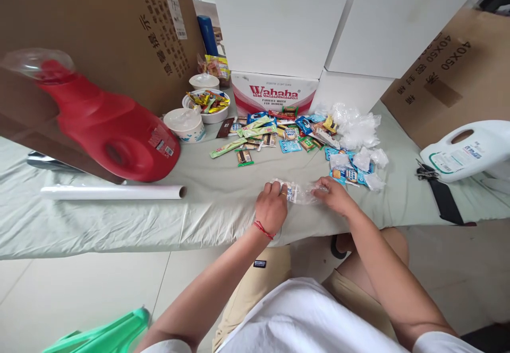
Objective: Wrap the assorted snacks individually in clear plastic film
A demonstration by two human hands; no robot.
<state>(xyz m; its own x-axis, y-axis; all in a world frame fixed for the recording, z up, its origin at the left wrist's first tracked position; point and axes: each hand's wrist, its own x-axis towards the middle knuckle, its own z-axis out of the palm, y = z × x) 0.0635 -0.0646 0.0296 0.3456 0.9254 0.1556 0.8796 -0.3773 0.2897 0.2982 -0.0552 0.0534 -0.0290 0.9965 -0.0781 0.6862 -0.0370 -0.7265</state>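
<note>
Near the table's front edge, my left hand [271, 204] has its fingers bent down over one end of a clear plastic bag [305, 194]. A small white and blue snack packet [292, 191] shows at those fingertips, inside or under the film; I cannot tell which. The bag's other end is pinched by my right hand [334, 196]. Just beyond my right hand lies a heap of blue snack packets [350, 175] and crumpled clear bags [374, 182]. Farther back are several mixed snacks, including long green sachets [229, 147] and a green-edged biscuit packet [244, 157].
A red jug [115, 135] and a white roll [111, 192] lie left. Behind are tubs, one a candy bowl [207, 117], and a Wahaha carton [274, 95]. More clear bags [356, 125] sit back right. At far right are a white jug [470, 151] and keys [427, 171].
</note>
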